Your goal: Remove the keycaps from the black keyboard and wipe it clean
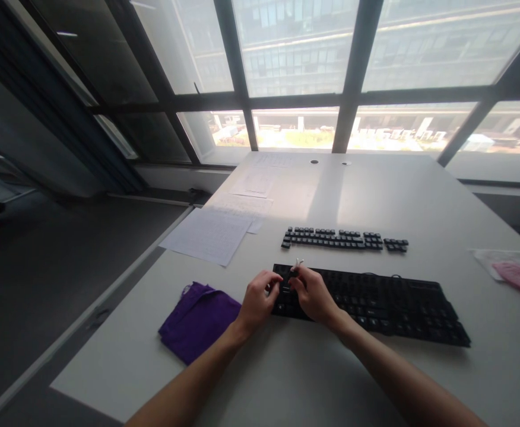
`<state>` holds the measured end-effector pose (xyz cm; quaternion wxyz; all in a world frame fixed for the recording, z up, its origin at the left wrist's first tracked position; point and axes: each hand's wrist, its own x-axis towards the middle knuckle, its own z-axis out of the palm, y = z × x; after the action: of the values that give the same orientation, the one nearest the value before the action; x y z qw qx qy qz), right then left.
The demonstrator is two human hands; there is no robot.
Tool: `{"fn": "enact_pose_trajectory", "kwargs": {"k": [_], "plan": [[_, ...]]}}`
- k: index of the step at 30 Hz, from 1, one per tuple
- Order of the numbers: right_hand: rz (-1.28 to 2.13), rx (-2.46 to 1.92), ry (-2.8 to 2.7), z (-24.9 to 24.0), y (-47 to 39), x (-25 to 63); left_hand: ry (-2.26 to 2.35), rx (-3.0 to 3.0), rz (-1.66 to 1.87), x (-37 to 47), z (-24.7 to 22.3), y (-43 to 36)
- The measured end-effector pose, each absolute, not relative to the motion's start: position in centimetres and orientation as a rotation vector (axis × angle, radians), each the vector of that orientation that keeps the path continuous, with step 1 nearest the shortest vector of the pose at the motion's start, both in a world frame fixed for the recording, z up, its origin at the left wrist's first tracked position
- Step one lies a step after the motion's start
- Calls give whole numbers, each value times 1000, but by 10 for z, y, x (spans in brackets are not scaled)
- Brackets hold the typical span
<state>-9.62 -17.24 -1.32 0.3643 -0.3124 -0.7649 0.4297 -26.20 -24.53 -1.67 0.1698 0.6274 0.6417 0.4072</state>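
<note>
A black keyboard (393, 305) lies on the white table, with key caps gone from part of its upper left. Over its left end is my left hand (260, 293), thumb and index finger curled together; whether anything small is between them cannot be made out. My right hand (311, 290) is closed just beside it, above the keys. Light prongs of a small keycap puller (300, 262) stick up from its fingers, with a dark piece, perhaps a key cap, by the fingertips. Behind the keyboard, loose black key caps (325, 241) stand in rows.
A folded purple cloth (200, 323) lies left of my left forearm. Written paper sheets (209, 234) spread along the table's left edge. To the right is a clear bag with a pink item (518, 279). Windows (295, 127) rise beyond the table (376, 190).
</note>
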Motion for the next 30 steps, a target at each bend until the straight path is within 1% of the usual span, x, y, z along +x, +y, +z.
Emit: {"fn": "enact_pose_trajectory", "kwargs": {"k": [4,8,11,15,20,25,30], "plan": [[1021,-698,-2083,-14,-173,-98,1808,1834,1141,-262,-26,-242],[901,-534,-2266,-15,-177,-96,1801,1827,1123,-262,-22,-241],[777,-491,-2311,-19,-178,-94,1780,1840,1089,-263,-19,-243],[813,-501,-2267,-22,-176,-93,1734,1866,1069,-265,-19,-245],[744,-478,-2335,-19,-175,-95,1718,1854,1075,-266,-19,-247],[892,-565,-2240,-17,-174,-96,1706,1833,1088,-267,-21,-246],[946,-569,-2239,-18,-172,-101,1719,1821,1075,-268,-24,-245]]}}
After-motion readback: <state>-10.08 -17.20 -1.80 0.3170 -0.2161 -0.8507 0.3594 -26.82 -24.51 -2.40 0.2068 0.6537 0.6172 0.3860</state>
